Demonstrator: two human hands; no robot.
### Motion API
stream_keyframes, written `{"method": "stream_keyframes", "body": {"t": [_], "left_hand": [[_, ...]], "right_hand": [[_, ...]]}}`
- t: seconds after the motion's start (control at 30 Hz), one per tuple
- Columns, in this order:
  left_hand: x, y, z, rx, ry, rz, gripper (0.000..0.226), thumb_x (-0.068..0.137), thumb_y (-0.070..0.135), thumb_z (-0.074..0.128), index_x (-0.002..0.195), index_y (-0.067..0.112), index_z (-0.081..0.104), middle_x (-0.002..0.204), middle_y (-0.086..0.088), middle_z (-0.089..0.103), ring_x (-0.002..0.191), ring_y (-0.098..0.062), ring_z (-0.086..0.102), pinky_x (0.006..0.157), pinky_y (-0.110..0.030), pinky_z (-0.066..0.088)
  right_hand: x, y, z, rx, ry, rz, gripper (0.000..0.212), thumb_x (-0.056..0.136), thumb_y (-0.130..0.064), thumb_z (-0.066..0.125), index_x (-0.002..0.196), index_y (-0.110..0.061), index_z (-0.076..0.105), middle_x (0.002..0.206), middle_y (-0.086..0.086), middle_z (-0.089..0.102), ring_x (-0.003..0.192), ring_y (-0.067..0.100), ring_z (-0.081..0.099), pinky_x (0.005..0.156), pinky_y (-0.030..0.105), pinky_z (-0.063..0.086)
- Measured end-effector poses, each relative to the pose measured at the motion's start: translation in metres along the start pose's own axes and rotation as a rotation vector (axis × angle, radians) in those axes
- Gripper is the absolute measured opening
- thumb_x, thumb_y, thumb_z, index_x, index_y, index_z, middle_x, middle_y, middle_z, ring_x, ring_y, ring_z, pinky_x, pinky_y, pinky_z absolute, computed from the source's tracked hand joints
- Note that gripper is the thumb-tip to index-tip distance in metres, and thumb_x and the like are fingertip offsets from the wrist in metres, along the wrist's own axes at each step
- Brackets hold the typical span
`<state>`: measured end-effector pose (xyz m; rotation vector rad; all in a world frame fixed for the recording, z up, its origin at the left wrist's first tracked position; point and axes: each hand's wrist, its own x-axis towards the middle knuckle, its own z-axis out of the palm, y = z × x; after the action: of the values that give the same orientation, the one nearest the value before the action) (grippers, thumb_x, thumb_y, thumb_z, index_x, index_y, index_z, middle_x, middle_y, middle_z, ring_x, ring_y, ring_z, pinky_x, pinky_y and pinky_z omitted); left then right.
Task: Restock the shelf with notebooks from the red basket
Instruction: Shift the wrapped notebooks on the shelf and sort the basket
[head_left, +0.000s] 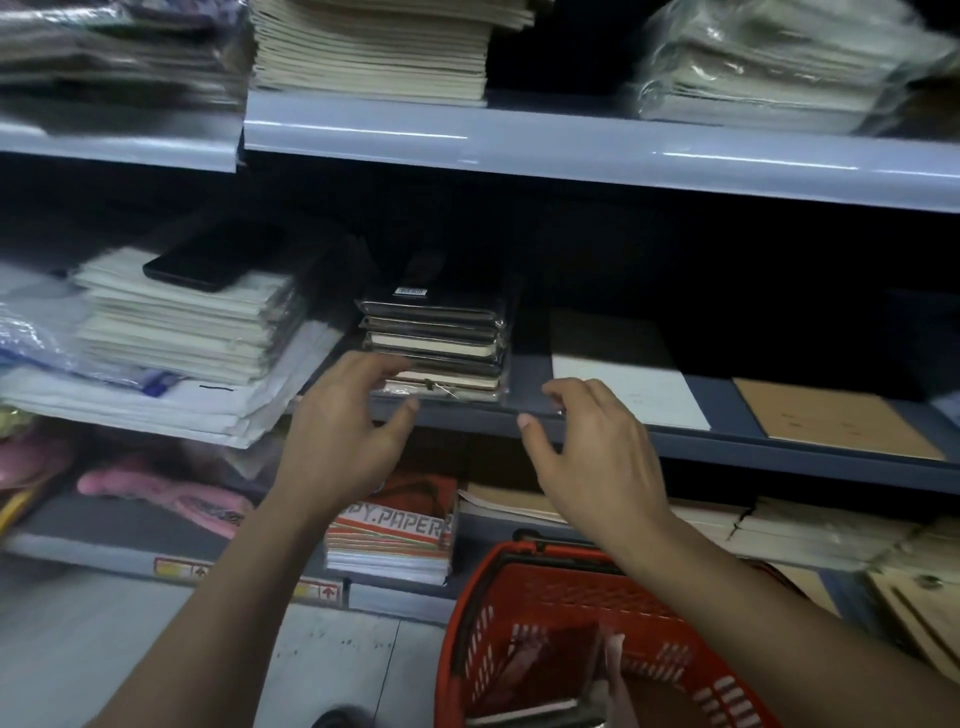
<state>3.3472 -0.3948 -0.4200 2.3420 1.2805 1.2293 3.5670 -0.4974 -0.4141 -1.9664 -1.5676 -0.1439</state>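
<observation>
Below both loosely open, empty hands, left hand (343, 431) and right hand (597, 441), sits the red basket (545, 623); nudging the wrapped notebook stack (436, 348) at the shelf (727, 447) front edge could topple it.

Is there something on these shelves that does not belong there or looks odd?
Yes. A black phone-like slab lies tilted on top of the cream notebook stack at the left of the middle shelf, unlike the paper goods around it.
</observation>
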Motion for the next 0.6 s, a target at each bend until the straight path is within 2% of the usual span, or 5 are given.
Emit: {"method": "stream_keyframes", "body": {"t": [0.17, 0.4, 0.6], "left_hand": [[-0.023, 0.017, 0.005, 0.036, -0.100, 0.024, 0.037, 0.091, 0.032, 0.069, 0.128, 0.026, 0.064, 0.122, 0.011, 0.061, 0.112, -0.010, 0.057, 0.092, -0.032, 0.049], [-0.049, 0.038, 0.020, 0.019, -0.222, 0.020, 0.034, 0.092, 0.033, 0.067, 0.124, 0.026, 0.065, 0.115, 0.010, 0.064, 0.107, -0.010, 0.058, 0.093, -0.040, 0.053], [-0.065, 0.053, 0.039, -0.019, -0.349, 0.010, 0.035, 0.092, 0.031, 0.067, 0.126, 0.027, 0.065, 0.116, 0.012, 0.064, 0.107, -0.006, 0.059, 0.095, -0.036, 0.054]], "right_hand": [[-0.025, 0.009, -0.020, -0.033, -0.009, 0.011, 0.046, 0.100, -0.051, 0.053, 0.134, -0.022, 0.059, 0.123, -0.005, 0.062, 0.113, 0.016, 0.060, 0.084, 0.036, 0.055], [-0.056, 0.028, -0.047, -0.083, -0.019, 0.025, 0.045, 0.100, -0.051, 0.054, 0.133, -0.021, 0.060, 0.121, -0.005, 0.062, 0.111, 0.017, 0.061, 0.083, 0.035, 0.054], [-0.075, 0.048, -0.058, -0.108, -0.030, 0.054, 0.043, 0.099, -0.050, 0.056, 0.131, -0.023, 0.062, 0.121, -0.005, 0.063, 0.111, 0.016, 0.061, 0.083, 0.034, 0.054]]}}
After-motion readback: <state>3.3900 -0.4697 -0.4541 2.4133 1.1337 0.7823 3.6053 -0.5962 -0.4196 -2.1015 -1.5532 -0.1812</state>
